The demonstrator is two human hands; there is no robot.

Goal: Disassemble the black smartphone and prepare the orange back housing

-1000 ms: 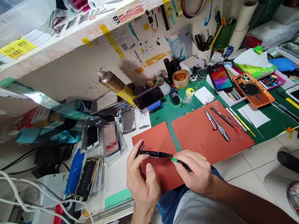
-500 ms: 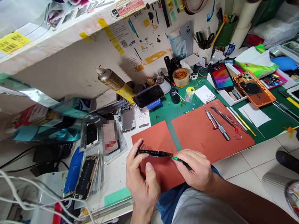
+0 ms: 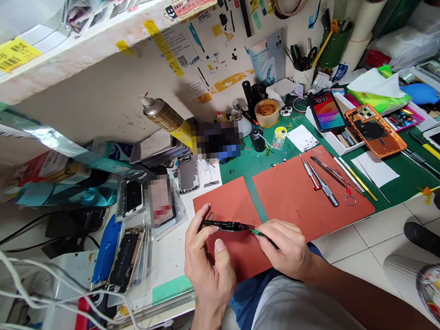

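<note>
Between the fingers of my left hand [image 3: 208,258] is a thin black phone [image 3: 229,226], seen edge-on above a brown-red mat [image 3: 247,255]. My right hand [image 3: 284,246] is closed round a slim green-and-black pry tool [image 3: 262,234]. The tool's green tip touches, or nearly touches, the phone's right end; the exact contact is too small to make out. My left thumb stands up below the phone, apart from its edge.
To the right, tweezers [image 3: 326,171] and a screwdriver [image 3: 325,189] lie on a second red mat [image 3: 285,200]. Beyond are a lit phone [image 3: 327,112] and an orange phone back [image 3: 374,130]. A spray can [image 3: 165,116] leans behind; white cables [image 3: 55,302] hang at left.
The view has shifted very slightly. Both hands, the phone and the green tool keep nearly the same place, with at most a small shift of my right hand.
</note>
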